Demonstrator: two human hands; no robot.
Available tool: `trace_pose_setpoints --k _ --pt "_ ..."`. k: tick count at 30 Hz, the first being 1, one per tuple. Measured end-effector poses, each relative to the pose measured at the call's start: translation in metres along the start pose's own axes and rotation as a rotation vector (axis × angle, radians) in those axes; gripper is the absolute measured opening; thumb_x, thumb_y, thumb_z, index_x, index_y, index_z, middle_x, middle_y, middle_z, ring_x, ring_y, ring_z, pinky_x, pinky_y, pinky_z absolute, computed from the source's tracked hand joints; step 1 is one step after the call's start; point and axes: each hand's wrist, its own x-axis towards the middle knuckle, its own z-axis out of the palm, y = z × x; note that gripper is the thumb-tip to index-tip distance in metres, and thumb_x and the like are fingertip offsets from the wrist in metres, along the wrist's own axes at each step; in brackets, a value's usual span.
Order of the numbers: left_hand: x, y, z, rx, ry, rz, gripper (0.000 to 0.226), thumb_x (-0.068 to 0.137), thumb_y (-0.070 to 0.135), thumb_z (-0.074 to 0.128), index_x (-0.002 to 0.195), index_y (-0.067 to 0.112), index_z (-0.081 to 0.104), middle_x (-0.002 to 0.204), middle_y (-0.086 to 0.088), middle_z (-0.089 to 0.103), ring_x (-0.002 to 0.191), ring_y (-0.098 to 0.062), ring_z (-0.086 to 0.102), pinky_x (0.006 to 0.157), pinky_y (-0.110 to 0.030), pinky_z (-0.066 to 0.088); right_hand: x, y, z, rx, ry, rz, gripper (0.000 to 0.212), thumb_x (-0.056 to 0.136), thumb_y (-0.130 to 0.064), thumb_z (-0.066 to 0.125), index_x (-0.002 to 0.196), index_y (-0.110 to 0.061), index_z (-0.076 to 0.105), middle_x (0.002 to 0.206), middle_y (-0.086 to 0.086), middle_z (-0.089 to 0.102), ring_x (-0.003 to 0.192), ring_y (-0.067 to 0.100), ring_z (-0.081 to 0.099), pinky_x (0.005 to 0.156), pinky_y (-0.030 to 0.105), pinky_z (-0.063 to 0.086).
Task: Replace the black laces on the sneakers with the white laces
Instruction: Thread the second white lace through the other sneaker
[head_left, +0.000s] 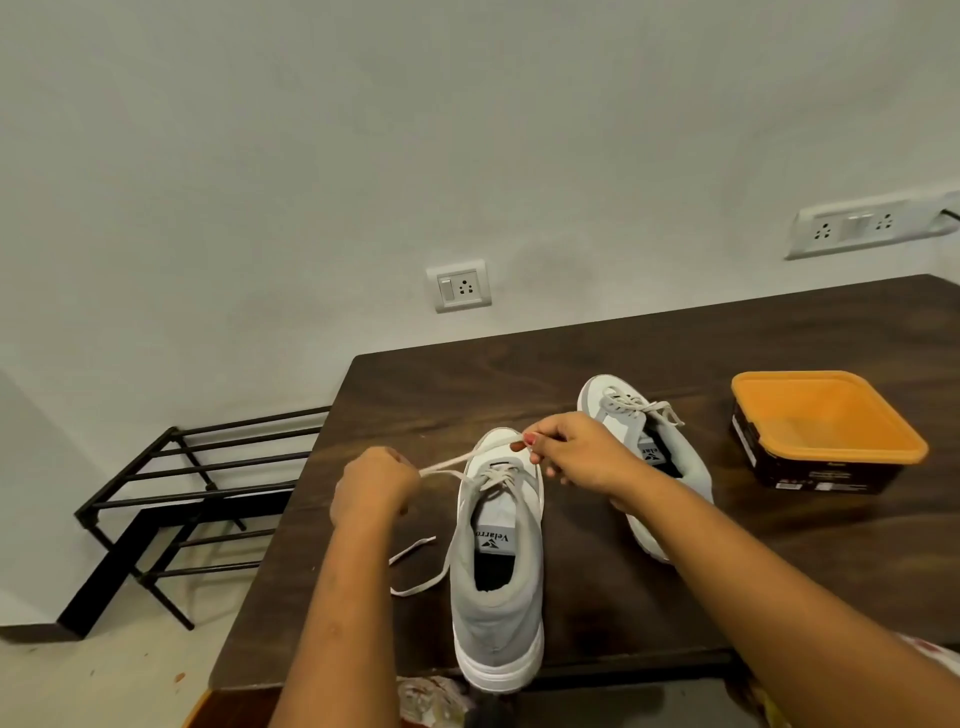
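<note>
A grey and white sneaker (496, 577) stands on the dark wooden table (597, 358), heel toward me, with a white lace (452, 461) threaded through its eyelets. My left hand (371, 486) is closed on the lace at the shoe's left side. My right hand (576, 454) pinches the other lace end above the toe. A loose stretch of lace (415, 569) trails on the table to the left. The second sneaker (639, 431) lies behind my right hand, laced in white. No black laces are in sight.
An orange and dark brown square tub (826, 431) stands open at the right of the table. A black metal rack (192, 499) sits on the floor to the left. Wall sockets (460, 286) are behind the table.
</note>
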Motion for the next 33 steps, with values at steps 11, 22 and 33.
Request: trace_pose_setpoints --k 11,22,33 --pt "-0.038 0.052 0.034 -0.072 -0.235 0.783 0.027 0.098 0.016 0.045 0.119 0.012 0.062 0.117 -0.005 0.064 0.109 -0.017 0.056 0.086 -0.016 0.037 0.0 0.002 0.025 0.287 0.109 0.131 0.034 0.095 -0.016 0.055 0.061 -0.012 0.053 0.052 0.004 0.037 0.042 0.009 0.031 0.039 0.018 0.023" --pt "-0.025 0.027 0.027 -0.158 -0.1 0.601 0.011 0.089 0.011 0.061 0.08 0.015 0.065 0.078 -0.001 0.067 0.07 -0.004 0.061 0.064 -0.012 0.048 -0.012 0.013 0.015 -0.127 0.087 0.118 0.025 0.082 -0.031 0.072 0.101 -0.015 0.069 0.075 -0.006 0.06 0.076 0.011 0.056 0.07 0.026 0.045" --pt "-0.028 0.025 0.044 -0.085 -0.027 0.663 0.018 0.08 0.014 0.071 0.083 0.023 0.056 0.073 0.007 0.066 0.076 -0.011 0.064 0.074 -0.035 0.054 -0.014 0.025 0.042 -0.079 0.122 0.179 0.016 0.086 -0.013 0.06 0.095 -0.014 0.073 0.084 0.006 0.067 0.075 0.018 0.059 0.058 0.024 0.043"
